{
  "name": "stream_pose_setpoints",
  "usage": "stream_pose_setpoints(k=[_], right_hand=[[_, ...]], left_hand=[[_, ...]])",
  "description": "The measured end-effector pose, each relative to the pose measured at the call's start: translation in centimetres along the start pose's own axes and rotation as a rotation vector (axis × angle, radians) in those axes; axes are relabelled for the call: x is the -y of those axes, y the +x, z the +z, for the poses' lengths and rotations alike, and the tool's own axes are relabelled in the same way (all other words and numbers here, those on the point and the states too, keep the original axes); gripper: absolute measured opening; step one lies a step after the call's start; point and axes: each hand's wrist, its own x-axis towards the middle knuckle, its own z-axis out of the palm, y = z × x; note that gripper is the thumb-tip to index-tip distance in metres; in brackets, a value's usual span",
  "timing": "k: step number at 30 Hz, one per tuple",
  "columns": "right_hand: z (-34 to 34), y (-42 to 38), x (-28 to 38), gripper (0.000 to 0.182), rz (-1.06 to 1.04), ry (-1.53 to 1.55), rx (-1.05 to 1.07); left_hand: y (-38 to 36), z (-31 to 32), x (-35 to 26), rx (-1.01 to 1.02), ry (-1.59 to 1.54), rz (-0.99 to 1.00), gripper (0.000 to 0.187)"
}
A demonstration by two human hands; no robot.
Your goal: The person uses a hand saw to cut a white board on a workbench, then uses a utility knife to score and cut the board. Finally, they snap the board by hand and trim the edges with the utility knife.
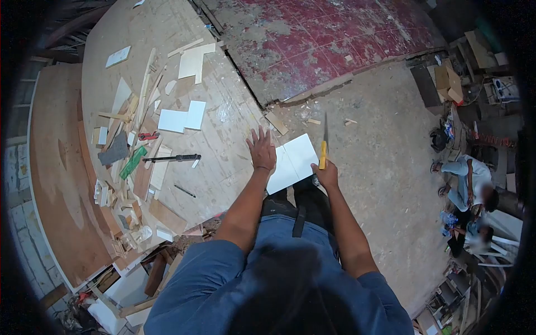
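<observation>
White panel [301,158]: one, flat, thin-looking, with a faint line across its face. Location: right edge of the workbench [229,125], its right part apparently overhanging, close in front of the person. Handling, by judgement: light, stiff, rather smooth; corners likely to chip. Best hold: flat pressure on the bench-backed left part, or a grip on opposite edges.

Left hand [262,152]: palm down at the panel's left edge, fingers spread wide; how much of the palm bears on the panel cannot be told.

Right hand [327,174]: fingers closed around the yellow handle of a saw [323,154] — narrow blade pointing far, just beside the panel's right edge.

Edges and room: floor [385,139] to the right, broad and open; seated person [473,173] well apart, far right. Bench left: white L-shaped offcut [181,119], black bar [172,158], wood scraps — tighter room there.
</observation>
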Motion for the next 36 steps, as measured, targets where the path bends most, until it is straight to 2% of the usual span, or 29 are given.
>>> stream_pose_setpoints(k=[2, 4, 5, 8, 9, 13, 19, 21, 27, 29, 31, 33, 36], right_hand=[[0.4, 0.1, 1.1, 0.035, -0.008, -0.027, 0.001], [0.9, -0.1, 1.4, 0.034, -0.017, -0.059, -0.001], [1.3, 0.0, 1.3, 0.033, -0.017, -0.062, -0.008], [1.7, 0.2, 1.5, 0.036, -0.004, -0.025, 0.018], [1.6, 0.2, 1.6, 0.041, 0.019, 0.017, 0.048], [1.2, -0.1, 2.5, 0.041, 0.022, 0.048, 0.041], [0.8, -0.6, 3.5, 0.038, 0.057, 0.087, 0.037], [1.1, -0.7, 3.4, 0.028, -0.014, 0.038, -0.051], [1.2, -1.1, 3.4, 0.026, -0.003, 0.063, -0.05], [0.7, -1.1, 3.6, 0.03, 0.016, 0.081, -0.013], [0.8, -1.1, 3.6, 0.036, 0.035, 0.1, 0.026], [1.2, -1.1, 3.4, 0.024, -0.017, 0.104, -0.045], [1.4, -0.8, 3.0, 0.023, -0.016, 0.08, -0.046]], left_hand=[[1.0, -2.0, -1.5, -0.066, -0.067, 0.012, 0.058], [2.5, -4.9, -3.5, -0.289, -0.252, 0.182, 0.038], [3.0, -6.7, -4.7, -0.292, -0.251, 0.177, 0.038], [4.3, -13.0, -8.9, -0.547, -0.592, 0.309, 0.012], [4.4, -14.8, -9.8, -0.55, -0.59, 0.307, 0.012], [4.0, -20.1, -12.4, -0.673, -0.726, 0.401, 0.018], [2.6, -24.0, -14.6, -0.761, -0.915, 0.5, 0.023], [2.3, -24.5, -15.0, -0.766, -0.945, 0.518, 0.023], [1.6, -25.4, -15.5, -0.781, -0.995, 0.529, 0.025], [1.5, -25.6, -15.4, -0.781, -1.007, 0.509, 0.027], [1.4, -25.5, -14.8, -0.774, -0.884, 0.559, 0.03], [1.5, -25.2, -14.6, -0.789, -0.895, 0.569, 0.031], [1.3, -25.2, -14.5, -0.816, -0.885, 0.567, 0.031]])
